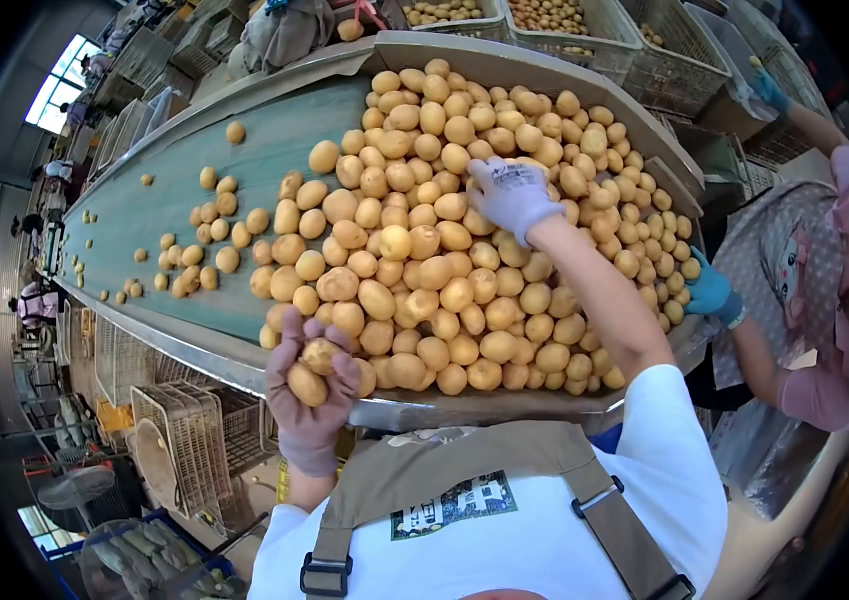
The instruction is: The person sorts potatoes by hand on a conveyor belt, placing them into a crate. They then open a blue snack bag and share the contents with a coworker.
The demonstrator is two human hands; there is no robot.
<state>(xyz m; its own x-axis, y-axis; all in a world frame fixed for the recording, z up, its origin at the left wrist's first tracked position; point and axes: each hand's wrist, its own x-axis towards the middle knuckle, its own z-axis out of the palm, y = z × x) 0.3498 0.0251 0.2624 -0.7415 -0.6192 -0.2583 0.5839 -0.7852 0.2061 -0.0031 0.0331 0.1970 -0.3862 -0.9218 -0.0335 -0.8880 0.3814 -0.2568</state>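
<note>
A green conveyor belt point(194, 200) carries a dense pile of yellow potatoes point(444, 270), thinning out toward the far left. My left hand point(309, 400), in a purple-grey glove, is curled around two potatoes point(312, 368) at the near rim of the belt. With my arm stretched across the pile, my right hand point(509, 195), in a white glove, rests palm down on potatoes near the far side, fingers spread. Whether it grips one is hidden.
A co-worker on the right reaches in with a blue-gloved hand point(712, 290); their other blue glove point(769, 90) is raised. Wire crates point(634, 40) with potatoes stand behind the belt. More empty crates point(189, 430) sit below at left. The belt has a metal rim point(444, 410).
</note>
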